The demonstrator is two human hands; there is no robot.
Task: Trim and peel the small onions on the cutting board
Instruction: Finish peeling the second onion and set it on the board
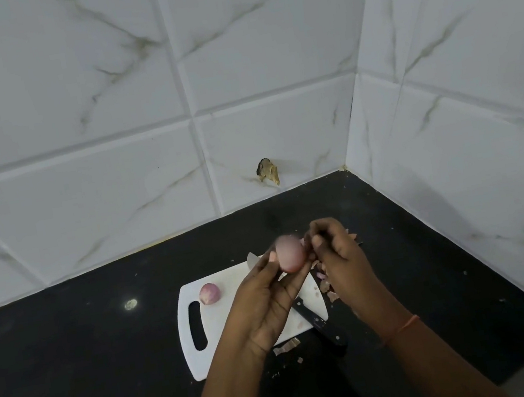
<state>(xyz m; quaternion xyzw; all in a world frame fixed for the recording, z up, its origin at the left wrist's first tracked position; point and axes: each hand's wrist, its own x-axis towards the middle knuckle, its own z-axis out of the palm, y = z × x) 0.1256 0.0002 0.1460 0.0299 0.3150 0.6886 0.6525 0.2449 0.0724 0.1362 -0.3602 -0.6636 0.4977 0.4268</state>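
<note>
My left hand holds a pale pink small onion in its fingertips, raised above the white cutting board. My right hand is beside the onion on the right, its fingers curled and pinching at the onion's end or a strip of skin; which one is blurred. A second small onion with a purple skin lies on the board's far left corner. A black-handled knife lies across the board, its blade mostly hidden under my left hand.
Onion skins lie scattered on the black counter to the right of the board, and more scraps at its near edge. White tiled walls close the back and right. A chipped hole marks the back wall.
</note>
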